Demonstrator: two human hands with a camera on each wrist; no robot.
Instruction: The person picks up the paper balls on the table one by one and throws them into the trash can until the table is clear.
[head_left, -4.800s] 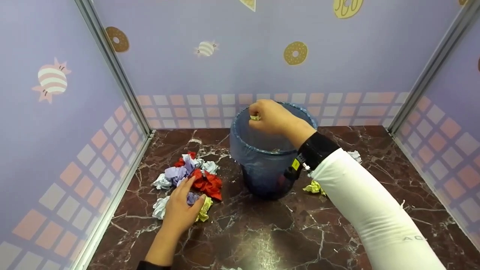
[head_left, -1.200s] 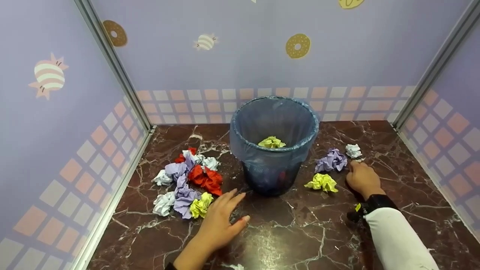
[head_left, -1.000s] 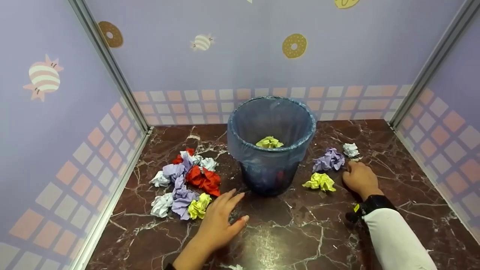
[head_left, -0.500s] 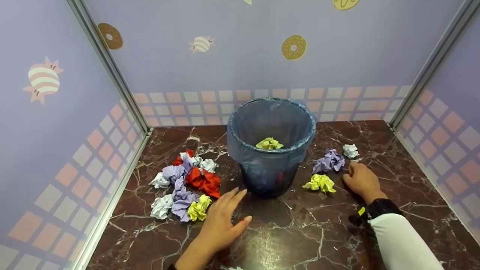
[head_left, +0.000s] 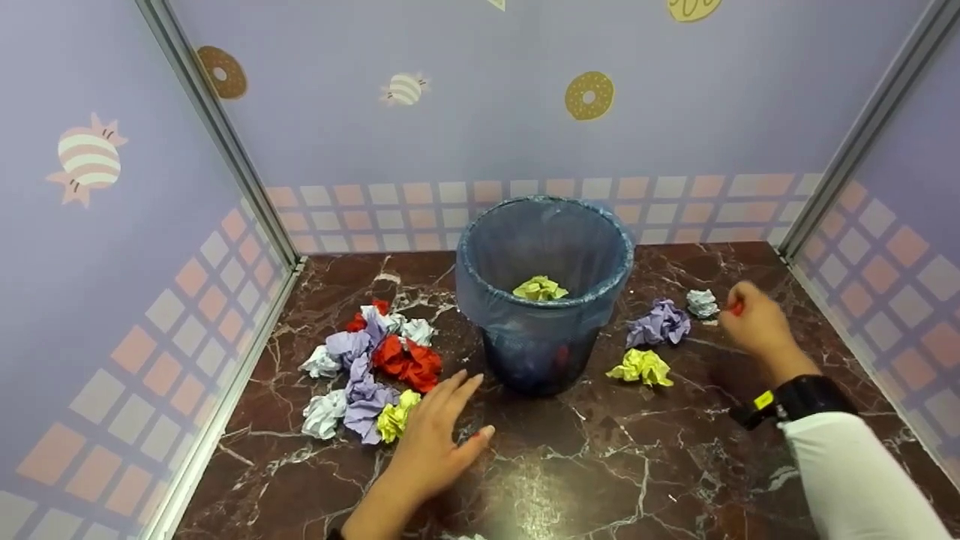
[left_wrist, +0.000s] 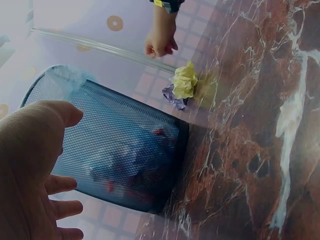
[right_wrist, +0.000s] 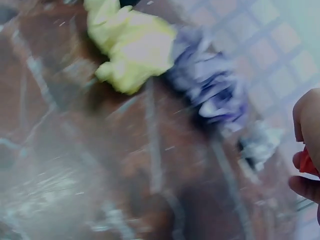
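My right hand [head_left: 761,324] is raised over the table at the right, pinching a small red crumpled paper [right_wrist: 308,163] that its fingers mostly cover. Left of it lie a white paper ball [head_left: 702,303], a purple one [head_left: 659,322] and a yellow one [head_left: 641,367]. My left hand [head_left: 435,439] is held with fingers extended and thumb spread, nothing in it, beside a yellow paper ball [head_left: 396,417] at the pile's near edge. Between the hands stands a mesh waste bin [left_wrist: 120,145] with a blue liner. A yellow crumpled paper [head_left: 540,288] shows inside it.
Left of the bin, red paper [head_left: 409,363], purple paper [head_left: 367,397] and white paper [head_left: 324,414] lie heaped on the marble-patterned table [head_left: 570,465]. Patterned panels [head_left: 405,142] close off the back and both sides. A white scrap shows at the near edge.
My right hand came from over the bin, leaving yellow paper inside, to the table at right. It has just lifted rightward with red paper. My left hand shifted right from the pile.
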